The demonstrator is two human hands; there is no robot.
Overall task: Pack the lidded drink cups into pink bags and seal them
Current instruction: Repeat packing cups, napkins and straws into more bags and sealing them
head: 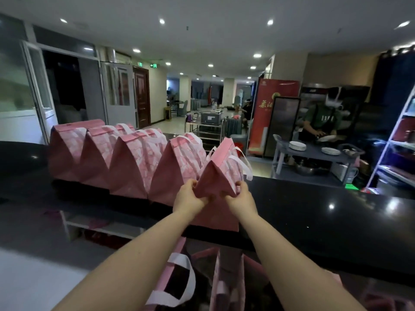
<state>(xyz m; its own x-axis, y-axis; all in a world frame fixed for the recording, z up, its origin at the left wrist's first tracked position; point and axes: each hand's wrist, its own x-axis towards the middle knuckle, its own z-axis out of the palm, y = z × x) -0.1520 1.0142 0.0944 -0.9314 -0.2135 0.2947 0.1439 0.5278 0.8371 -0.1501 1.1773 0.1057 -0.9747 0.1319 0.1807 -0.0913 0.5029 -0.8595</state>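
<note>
A sealed pink bag (219, 173) with white handles stands on the black counter (314, 212), at the right end of a row. My left hand (190, 196) grips its lower left corner and my right hand (241, 195) grips its lower right corner. To the left of it, several more sealed pink bags (134, 162) stand side by side along the counter. No drink cups are visible; the bags hide whatever is inside them.
Open pink bags with white handles (177, 279) sit below the counter's near edge. Beyond the counter a person (323, 122) works at a grey cart with stacked white plates (297, 145). A white shelf unit (399, 149) stands at the right.
</note>
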